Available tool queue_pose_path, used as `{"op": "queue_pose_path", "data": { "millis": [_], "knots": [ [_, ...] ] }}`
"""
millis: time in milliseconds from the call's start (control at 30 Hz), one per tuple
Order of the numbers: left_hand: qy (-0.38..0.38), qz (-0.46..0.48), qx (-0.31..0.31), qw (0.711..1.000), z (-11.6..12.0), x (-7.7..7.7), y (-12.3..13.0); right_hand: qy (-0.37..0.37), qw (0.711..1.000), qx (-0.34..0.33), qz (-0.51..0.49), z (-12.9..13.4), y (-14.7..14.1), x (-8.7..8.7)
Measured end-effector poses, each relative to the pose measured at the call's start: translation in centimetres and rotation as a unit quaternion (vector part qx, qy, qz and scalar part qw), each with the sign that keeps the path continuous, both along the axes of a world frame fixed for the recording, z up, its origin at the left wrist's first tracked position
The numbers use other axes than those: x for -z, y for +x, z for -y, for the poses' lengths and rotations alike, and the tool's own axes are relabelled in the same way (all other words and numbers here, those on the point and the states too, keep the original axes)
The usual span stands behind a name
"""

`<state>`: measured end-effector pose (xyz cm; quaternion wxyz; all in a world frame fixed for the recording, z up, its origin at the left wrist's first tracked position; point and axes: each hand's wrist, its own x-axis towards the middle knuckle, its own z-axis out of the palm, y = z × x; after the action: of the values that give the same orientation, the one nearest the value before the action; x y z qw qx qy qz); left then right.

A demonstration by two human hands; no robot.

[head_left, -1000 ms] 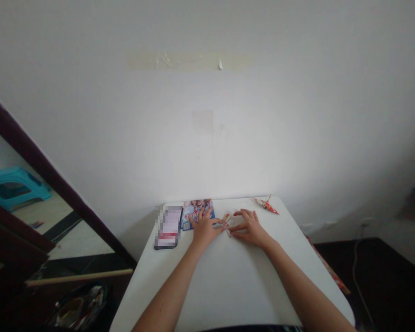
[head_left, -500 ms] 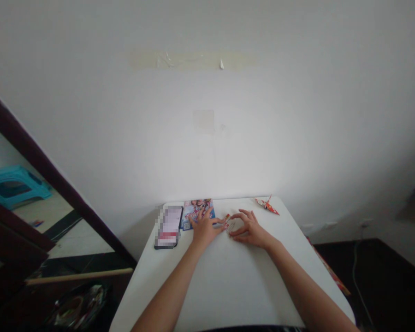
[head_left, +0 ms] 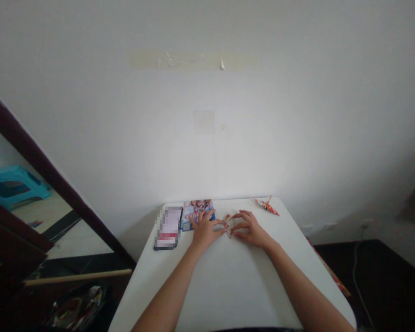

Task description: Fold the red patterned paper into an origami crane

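Note:
A small piece of folded paper (head_left: pixel 228 221), pale with red and yellow print, lies on the white table (head_left: pixel 224 286) between my hands. My left hand (head_left: pixel 204 229) has its thumb and a fingertip on the paper's left side, while its other fingers spread over the edge of a printed leaflet (head_left: pixel 196 208). From the right, my right hand (head_left: pixel 251 229) holds the paper's edge with bent fingers and thumb. The exact folds are too small to make out. A red and white folded paper crane (head_left: pixel 268 207) rests at the table's back right.
A phone (head_left: pixel 168 227), its screen blurred, lies left of the leaflet. The table's back edge meets a white wall (head_left: pixel 256 152). To the left, a blue stool (head_left: pixel 15 186) shows in what looks like a mirror, and a dark bag (head_left: pixel 76 309) sits below.
My right fingers have shifted slightly on the paper, and its pale right part looks narrower. My left hand has hardly moved.

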<state>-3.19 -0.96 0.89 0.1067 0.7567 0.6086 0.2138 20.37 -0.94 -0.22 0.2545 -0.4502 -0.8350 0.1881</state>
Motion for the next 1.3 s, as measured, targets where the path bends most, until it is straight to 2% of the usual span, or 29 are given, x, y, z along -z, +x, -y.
{"op": "queue_pose_path", "data": {
  "millis": [200,333,967,1300],
  "knots": [
    [-0.001,0.007,0.013,1.000,-0.1,0.1,-0.2,0.057,0.997,0.048,-0.020,-1.5,0.0,1.9],
    [-0.005,0.011,0.020,1.000,-0.1,0.0,-0.3,0.070,0.995,0.070,-0.015,-1.8,-0.2,2.5],
    [-0.006,0.028,0.033,0.999,-0.2,-0.1,-0.2,0.063,0.992,0.104,-0.038,-1.5,-0.9,2.1],
    [0.016,0.024,0.021,0.999,-0.7,0.7,-0.2,0.058,0.987,0.146,-0.043,-1.3,-1.8,2.0]
  ]
}}
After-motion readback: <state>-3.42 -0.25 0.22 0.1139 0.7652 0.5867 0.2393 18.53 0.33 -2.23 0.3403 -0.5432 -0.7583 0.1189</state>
